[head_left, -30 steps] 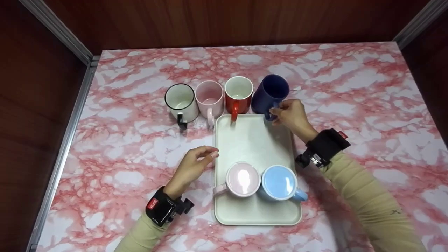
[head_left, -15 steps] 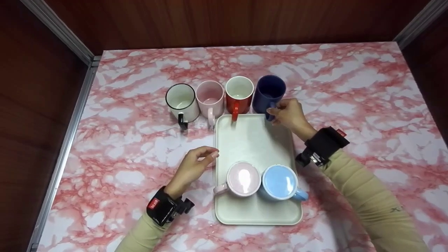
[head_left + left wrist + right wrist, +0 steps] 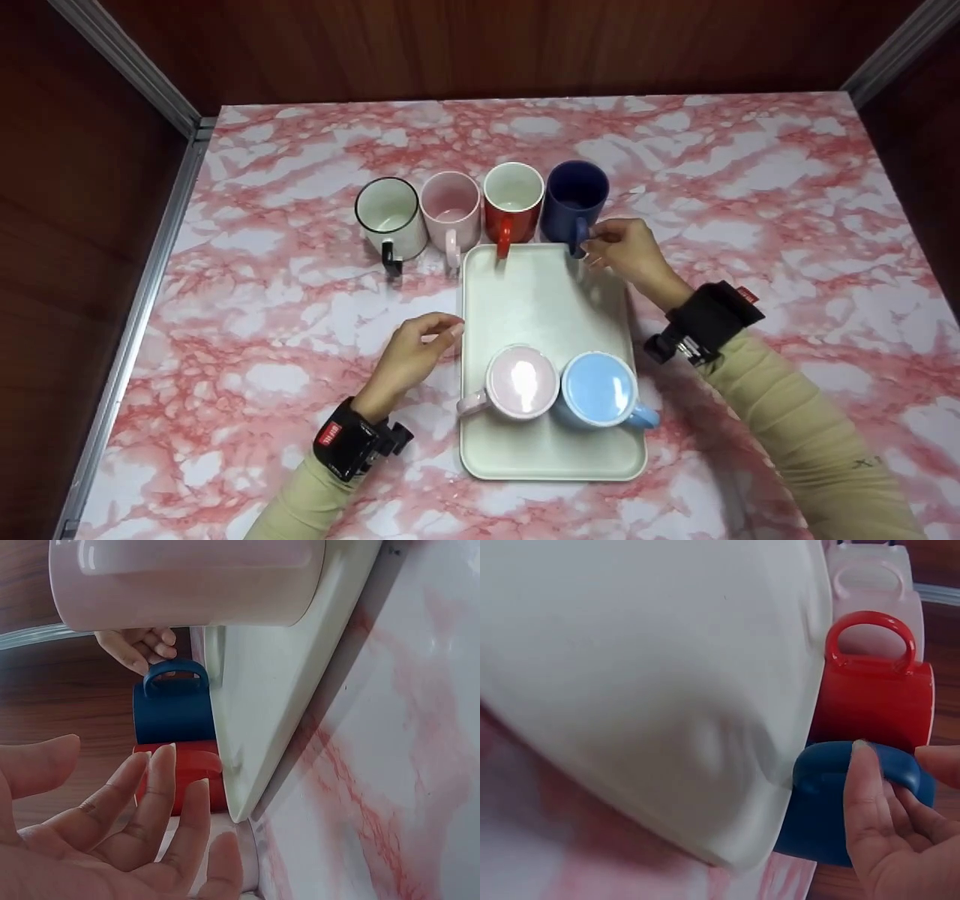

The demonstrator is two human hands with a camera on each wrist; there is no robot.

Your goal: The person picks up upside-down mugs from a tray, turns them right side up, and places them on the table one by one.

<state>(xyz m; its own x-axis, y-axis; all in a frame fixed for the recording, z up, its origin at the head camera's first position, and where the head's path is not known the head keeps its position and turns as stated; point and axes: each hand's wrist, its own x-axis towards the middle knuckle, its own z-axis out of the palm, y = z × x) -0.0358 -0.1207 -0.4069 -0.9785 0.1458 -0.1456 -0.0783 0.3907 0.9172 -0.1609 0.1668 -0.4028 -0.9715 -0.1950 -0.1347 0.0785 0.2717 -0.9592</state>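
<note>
In the head view, my right hand (image 3: 626, 251) is beside the handle of a dark blue mug (image 3: 574, 199), fingers loosely bent. The fingertips lie at or just off the handle; in the left wrist view they appear slightly apart from it. That mug (image 3: 817, 821) stands upright at the right end of a row, next to a red mug (image 3: 510, 221) with a white inside. My left hand (image 3: 412, 356) is held by the left edge of a cream tray (image 3: 547, 307), fingers relaxed and holding nothing. On the tray, a pale pink mug (image 3: 523, 382) and a light blue mug (image 3: 598, 390) rest upside down.
Left of the red mug, an upright pink mug (image 3: 451, 210) and a white mug with a black rim and handle (image 3: 391, 217) complete the row. The mugs' handles point toward the tray. Dark wooden panels (image 3: 480, 49) enclose the pink-and-white marbled table (image 3: 300, 390).
The dark blue mug has shifted left and come upright beside the red mug. My right hand's hold on its handle has loosened, and the hand has drawn slightly back. My left hand has barely moved.
</note>
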